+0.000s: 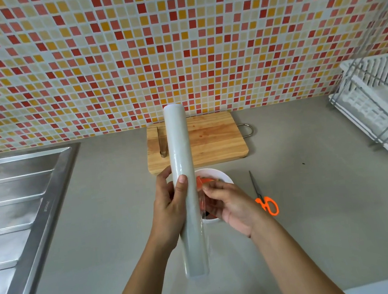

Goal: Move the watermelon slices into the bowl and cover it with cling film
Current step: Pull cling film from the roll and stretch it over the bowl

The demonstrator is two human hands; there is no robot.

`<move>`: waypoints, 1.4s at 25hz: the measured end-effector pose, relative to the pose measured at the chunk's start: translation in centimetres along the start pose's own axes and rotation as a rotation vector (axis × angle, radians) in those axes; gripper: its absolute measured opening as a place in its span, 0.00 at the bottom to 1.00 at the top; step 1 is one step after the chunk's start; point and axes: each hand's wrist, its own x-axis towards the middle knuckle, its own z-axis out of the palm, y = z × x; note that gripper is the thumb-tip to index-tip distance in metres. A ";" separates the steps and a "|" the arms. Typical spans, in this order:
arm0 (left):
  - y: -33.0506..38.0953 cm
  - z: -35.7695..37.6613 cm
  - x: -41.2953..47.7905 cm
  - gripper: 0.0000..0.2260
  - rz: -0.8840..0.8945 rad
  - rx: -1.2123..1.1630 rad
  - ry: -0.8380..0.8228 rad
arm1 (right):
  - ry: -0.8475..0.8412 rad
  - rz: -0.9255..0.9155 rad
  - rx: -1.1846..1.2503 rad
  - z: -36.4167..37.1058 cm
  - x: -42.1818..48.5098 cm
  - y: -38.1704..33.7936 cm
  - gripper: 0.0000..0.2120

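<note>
Peeling the first sheet off the roll above the filled bowl

In the head view, our left hand (171, 206) curls thumb and fingers round the long translucent roll of cling film (180, 148), held above the grey counter (317, 205) so the sheet can peel off sideways. Our right hand (232, 205) pinches the loose film edge (202, 208) just beside it. Below sits the round white bowl (211, 169) with the red watermelon slices (202, 181) inside, placed, we judge, for a straight pull across. Orange-handled scissors (267, 205) lie near for cutting.

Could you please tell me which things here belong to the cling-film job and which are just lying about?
In use: cling film roll, gripped by left hand, its loose edge pinched by right hand; bowl; watermelon slices.
Lying about: cutting board, scissors, sink, dish rack.
</note>
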 end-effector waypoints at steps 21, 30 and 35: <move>-1.3 -0.2 -0.7 0.21 0.045 0.076 -0.098 | 0.025 -0.168 0.207 0.3 1.4 -1.1 0.09; -1.4 -0.8 -1.3 0.17 0.030 0.043 -0.114 | 0.118 -0.129 0.299 0.7 2.3 -2.7 0.05; -1.5 -0.8 -1.2 0.18 0.042 0.011 -0.124 | 0.182 -0.131 0.035 1.6 2.8 -3.3 0.10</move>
